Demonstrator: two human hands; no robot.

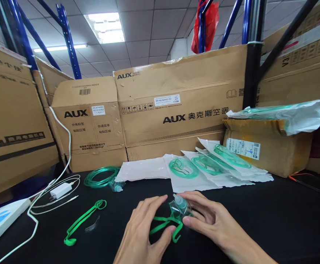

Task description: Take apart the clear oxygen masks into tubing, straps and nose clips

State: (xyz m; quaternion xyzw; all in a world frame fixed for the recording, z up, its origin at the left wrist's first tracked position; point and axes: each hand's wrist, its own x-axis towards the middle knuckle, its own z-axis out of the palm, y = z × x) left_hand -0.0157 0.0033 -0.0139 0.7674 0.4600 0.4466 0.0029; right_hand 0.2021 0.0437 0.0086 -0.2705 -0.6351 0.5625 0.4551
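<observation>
Strap handling, seemingly: your right hand (213,218) grips the clear oxygen mask (184,209) over the black table (286,220), front centre; left hand (145,231) spread open around green strap (170,220). Next calls for steady right grip.

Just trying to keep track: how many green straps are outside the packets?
2: one loose strap on the black table, another strap between the left hand and right hand. More may be hidden.

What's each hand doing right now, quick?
Left hand: open, thumb at the green strap; can't tell whether it touches.
Right hand: closed, holding the clear mask between thumb and fingers.
</observation>
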